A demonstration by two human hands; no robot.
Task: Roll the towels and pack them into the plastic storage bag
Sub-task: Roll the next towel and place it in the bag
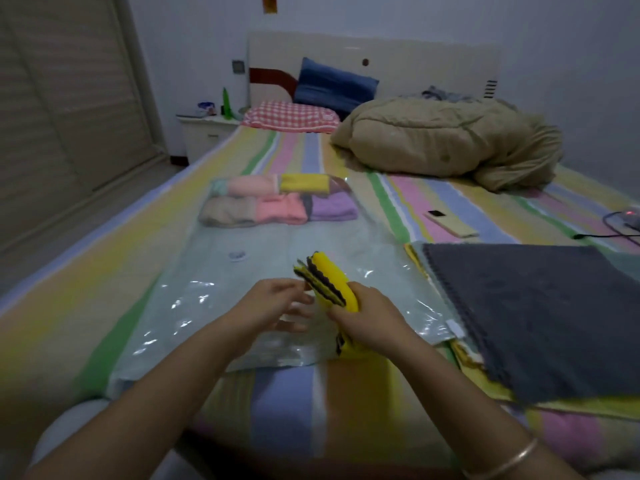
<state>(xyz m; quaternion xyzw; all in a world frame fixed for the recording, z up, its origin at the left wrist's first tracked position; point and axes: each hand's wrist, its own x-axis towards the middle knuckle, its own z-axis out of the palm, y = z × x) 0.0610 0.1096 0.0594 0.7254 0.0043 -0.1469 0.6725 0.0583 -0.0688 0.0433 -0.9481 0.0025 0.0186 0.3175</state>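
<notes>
Rolled towels (277,202) lie in the far end of the storage bag (207,306); flat towels (519,313) stack right of it, quilt (443,140) behind it.

Both forearms (166,375) bare — a thin, gold-toned bangle (506,460) circles the right wrist, near the lower edge.

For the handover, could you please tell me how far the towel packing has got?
Done: rolled towels lie deep in the bag. In hand: the right hand grips a yellow towel over the bag's mouth, left hand beside it. Left: the flat stack on the right.
</notes>
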